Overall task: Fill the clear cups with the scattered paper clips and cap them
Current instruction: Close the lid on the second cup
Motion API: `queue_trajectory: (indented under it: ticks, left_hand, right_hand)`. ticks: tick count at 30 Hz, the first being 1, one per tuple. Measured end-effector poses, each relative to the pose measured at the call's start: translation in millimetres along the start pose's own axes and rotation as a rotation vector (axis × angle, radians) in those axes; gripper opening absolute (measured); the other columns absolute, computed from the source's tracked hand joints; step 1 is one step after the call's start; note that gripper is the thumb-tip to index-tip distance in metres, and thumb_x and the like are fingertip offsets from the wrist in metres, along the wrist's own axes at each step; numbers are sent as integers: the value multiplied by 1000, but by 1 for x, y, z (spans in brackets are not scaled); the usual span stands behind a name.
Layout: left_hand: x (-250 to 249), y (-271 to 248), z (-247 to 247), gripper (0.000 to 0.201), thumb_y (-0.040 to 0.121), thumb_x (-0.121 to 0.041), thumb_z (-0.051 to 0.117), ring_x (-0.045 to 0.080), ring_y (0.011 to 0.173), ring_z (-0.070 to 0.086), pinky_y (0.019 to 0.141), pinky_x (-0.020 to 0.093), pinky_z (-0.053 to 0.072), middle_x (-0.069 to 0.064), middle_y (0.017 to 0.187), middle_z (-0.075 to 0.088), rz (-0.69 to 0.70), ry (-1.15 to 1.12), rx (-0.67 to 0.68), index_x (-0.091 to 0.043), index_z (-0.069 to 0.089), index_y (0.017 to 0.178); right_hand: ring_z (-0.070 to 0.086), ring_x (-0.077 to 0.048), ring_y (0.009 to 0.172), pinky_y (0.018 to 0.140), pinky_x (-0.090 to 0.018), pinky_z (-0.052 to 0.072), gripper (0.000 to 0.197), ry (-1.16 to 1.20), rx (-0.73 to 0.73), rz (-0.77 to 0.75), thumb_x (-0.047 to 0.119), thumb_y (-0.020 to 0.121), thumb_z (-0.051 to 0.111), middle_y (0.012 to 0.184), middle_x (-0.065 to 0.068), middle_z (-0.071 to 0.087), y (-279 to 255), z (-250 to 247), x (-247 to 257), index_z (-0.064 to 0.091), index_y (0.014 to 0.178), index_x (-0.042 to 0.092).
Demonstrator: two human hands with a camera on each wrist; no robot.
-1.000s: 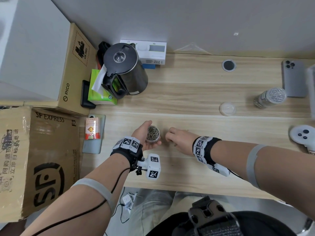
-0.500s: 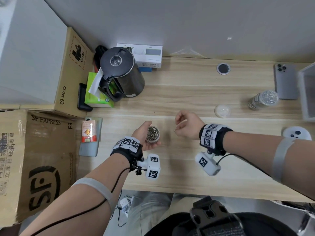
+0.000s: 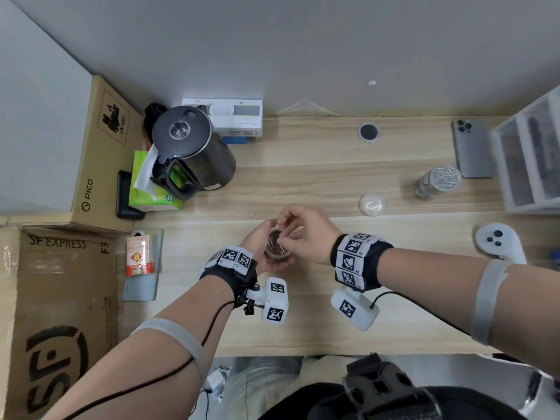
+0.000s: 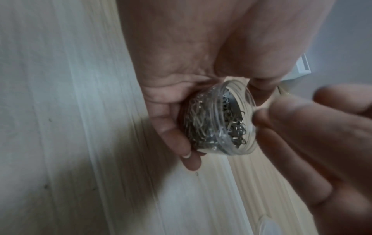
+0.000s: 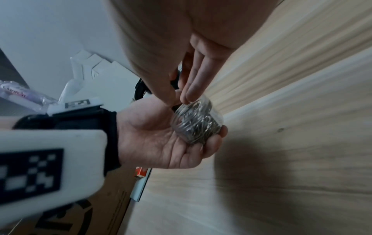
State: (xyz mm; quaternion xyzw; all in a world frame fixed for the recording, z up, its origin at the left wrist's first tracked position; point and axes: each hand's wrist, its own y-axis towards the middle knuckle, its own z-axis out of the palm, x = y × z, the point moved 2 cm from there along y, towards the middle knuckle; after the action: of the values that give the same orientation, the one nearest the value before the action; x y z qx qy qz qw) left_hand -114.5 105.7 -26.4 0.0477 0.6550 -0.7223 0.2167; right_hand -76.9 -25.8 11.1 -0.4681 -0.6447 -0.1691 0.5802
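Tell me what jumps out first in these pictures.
At the desk's centre, the left hand holds a clear cup packed with paper clips, tilted, while the right hand pinches over its open mouth. A second filled cup lies far right by a phone; a black kettle stands left.

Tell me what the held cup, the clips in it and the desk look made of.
Cup: clear, glossy plastic by the look; the clips show through its wall. Clips: thin bent wire, silvery, probably steel. Desk: pale wood-grain surface, matte; laminate or real wood cannot be told.
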Motion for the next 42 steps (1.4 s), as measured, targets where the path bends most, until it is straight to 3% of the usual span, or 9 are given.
queue_trajectory:
  ticks: [4,8,11,15,22,27,32,38,42]
  left_hand:
    - [-4,6,8,54,95,-51,54,31,61,69,49,28,53,16,82,69,5,39,-8,-3,60,119]
    - [-8,11,11,57,90,-53,61,33,65,70,54,30,56,17,80,70,13,60,-19,-5,58,120]
    - [-12,10,11,57,90,-52,62,32,64,70,53,30,56,17,80,70,15,62,-33,-5,55,122]
    - [-16,7,11,45,96,-49,55,31,63,67,53,30,55,19,88,66,33,37,4,-9,54,116]
    - [-21,5,16,40,97,-35,36,34,69,65,60,31,53,20,91,64,-2,-55,81,-3,54,113]
    - [-27,0,30,39,95,-25,37,34,73,65,61,35,55,19,88,68,-4,-133,138,1,61,111]
    - [-30,-4,34,40,100,-20,39,29,105,65,77,39,58,18,119,66,61,-267,181,-2,56,132]
    - [-27,-9,31,33,102,-17,43,26,101,65,79,36,59,15,112,67,54,-307,226,-2,61,125]
    - [-27,-11,30,35,103,-17,38,26,95,70,79,37,60,17,106,72,63,-306,225,0,59,126]
  right_hand:
    - [63,-17,74,64,-26,53,21,4,-172,0,-1,79,64,87,-2,63,1,-40,-13,58,87,17]
    - [61,-18,83,78,-36,50,24,-371,-334,198,17,79,63,105,2,55,10,-92,-50,56,102,22]
    - [59,-33,89,80,-42,53,51,-665,-273,530,36,84,61,130,-11,35,14,-125,-77,41,127,18]
    - [53,-36,80,65,-37,47,61,-752,-181,727,48,81,61,125,-16,30,17,-138,-94,35,127,18]
    - [57,-28,103,92,-38,47,65,-530,-105,318,49,75,70,121,-7,47,29,-114,-68,47,127,18]
    - [55,-14,93,85,-31,48,61,-492,145,-78,51,67,72,111,5,53,26,-74,-22,51,120,27]
    - [59,-21,95,80,-40,52,62,-726,238,-100,54,70,65,113,5,52,25,-52,-15,45,125,34]
    - [59,-27,101,86,-40,51,62,-753,206,-19,53,79,64,112,-7,58,22,-46,-10,50,131,21]
    - [56,-22,102,88,-37,48,62,-677,241,-80,32,78,73,117,-3,52,19,-45,-8,49,135,26]
